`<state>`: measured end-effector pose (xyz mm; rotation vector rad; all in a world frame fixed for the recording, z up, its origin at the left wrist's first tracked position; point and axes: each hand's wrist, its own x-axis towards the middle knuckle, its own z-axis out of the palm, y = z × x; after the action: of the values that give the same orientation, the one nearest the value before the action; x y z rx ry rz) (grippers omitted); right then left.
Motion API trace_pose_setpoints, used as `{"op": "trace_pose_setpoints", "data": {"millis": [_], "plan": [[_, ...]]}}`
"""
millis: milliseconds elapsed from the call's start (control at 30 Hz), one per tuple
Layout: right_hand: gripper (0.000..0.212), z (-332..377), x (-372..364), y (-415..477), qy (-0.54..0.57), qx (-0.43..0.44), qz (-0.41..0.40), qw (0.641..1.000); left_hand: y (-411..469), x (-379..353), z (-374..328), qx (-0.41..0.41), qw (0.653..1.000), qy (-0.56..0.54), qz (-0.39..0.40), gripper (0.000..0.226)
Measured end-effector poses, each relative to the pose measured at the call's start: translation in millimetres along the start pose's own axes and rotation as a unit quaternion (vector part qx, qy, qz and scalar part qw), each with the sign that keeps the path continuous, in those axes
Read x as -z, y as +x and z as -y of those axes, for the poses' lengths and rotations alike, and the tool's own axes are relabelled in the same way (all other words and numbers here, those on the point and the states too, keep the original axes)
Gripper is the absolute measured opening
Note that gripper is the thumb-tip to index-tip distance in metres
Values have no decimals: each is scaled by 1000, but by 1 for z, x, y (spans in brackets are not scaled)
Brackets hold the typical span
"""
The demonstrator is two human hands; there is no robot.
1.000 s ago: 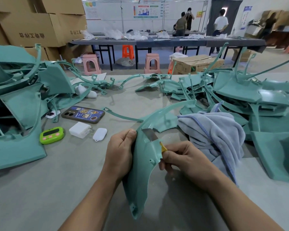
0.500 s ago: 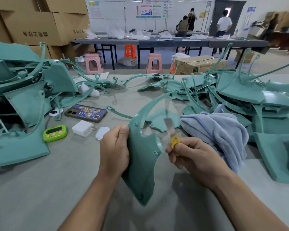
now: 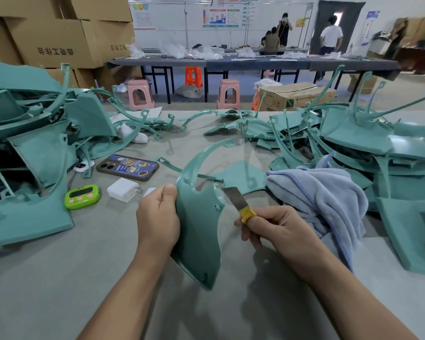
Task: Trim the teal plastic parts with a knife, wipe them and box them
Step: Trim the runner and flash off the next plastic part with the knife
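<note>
Since a second ago the knife (image 3: 235, 199) has come off the teal plastic part (image 3: 199, 231); its blade stands just beside the part's right edge. The left hand (image 3: 157, 217) has its grip closed on the part's left edge, holding it upright over the surface (image 3: 59, 278). The right hand (image 3: 277, 229) has its grip closed round the yellow handle, blade pointing up from it. A blue towel (image 3: 317, 200) lies right of this grip.

Phone (image 3: 128, 170), green timer (image 3: 82, 196), white charger (image 3: 122, 189)
</note>
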<state>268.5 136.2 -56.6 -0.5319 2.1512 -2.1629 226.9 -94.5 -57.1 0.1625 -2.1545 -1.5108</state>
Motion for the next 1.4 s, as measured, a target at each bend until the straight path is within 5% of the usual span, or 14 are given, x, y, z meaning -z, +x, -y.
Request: {"op": "trace_pose_setpoints", "data": {"millis": [900, 1100, 1400], "plan": [[27, 1, 0, -6, -194, 33, -32, 980, 0, -1, -1, 58, 997, 44, -40, 37], [23, 8, 3, -8, -246, 12, 18, 969, 4, -1, 3, 130, 990, 5, -56, 37], [18, 18, 14, -11, -245, -1, 8, 969, 4, -1, 1, 93, 992, 51, -61, 44]]}}
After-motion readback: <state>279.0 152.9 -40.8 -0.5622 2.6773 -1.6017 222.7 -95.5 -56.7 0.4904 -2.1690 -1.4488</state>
